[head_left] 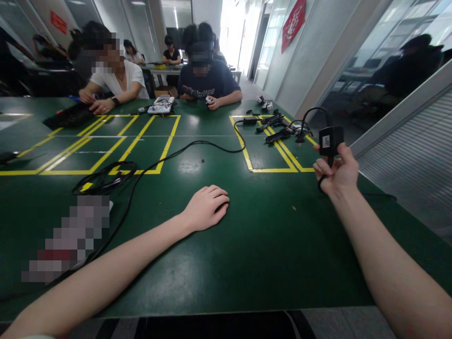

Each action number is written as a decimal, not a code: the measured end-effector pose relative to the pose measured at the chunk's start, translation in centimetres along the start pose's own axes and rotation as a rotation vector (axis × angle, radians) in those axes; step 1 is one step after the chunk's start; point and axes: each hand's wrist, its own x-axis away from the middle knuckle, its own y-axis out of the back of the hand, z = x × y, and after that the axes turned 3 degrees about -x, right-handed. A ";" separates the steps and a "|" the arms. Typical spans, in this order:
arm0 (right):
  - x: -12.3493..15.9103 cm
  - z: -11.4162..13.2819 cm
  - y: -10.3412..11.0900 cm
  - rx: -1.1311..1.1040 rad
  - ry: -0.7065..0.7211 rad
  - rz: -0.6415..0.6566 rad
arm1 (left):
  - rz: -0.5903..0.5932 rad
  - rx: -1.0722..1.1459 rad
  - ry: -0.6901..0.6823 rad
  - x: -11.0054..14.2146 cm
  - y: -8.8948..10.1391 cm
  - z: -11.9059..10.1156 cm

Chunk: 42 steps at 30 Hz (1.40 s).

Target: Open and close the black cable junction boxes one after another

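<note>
My right hand (335, 172) holds up a black power adapter (331, 141) with a white label, above the right side of the table. A black cable (318, 109) arches from its top, and a loop of cable hangs by the fingers. Palm down on the green table (254, 263), my left hand (207, 207) rests with loosely bent fingers and nothing visible in it. To the left of that hand, a long black cord (169, 157) runs across the table.
Black cables and plugs (277, 129) lie in a heap at the far right, beside small white pieces (264, 103). At left are a coiled cord (106, 176) and a blurred-out flat item (72, 235). Two people sit opposite, near a white device (161, 105). Yellow tape (169, 146) marks the table.
</note>
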 end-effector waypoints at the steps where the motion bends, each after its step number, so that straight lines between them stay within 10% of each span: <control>1: -0.1 -0.3 0.2 0.004 0.057 -0.072 | 0.001 0.004 0.003 0.0 0.0 0.0; 5: -0.4 -2.0 0.3 0.281 0.103 -0.263 | 0.007 0.018 0.009 0.0 0.0 0.0; 18: -0.6 -4.3 3.0 1.088 0.012 -0.286 | -0.008 0.010 0.006 -0.1 -0.2 0.0; 42: -1.5 -4.7 4.1 0.946 -0.192 -0.464 | -0.019 0.012 -0.004 0.0 -0.2 0.2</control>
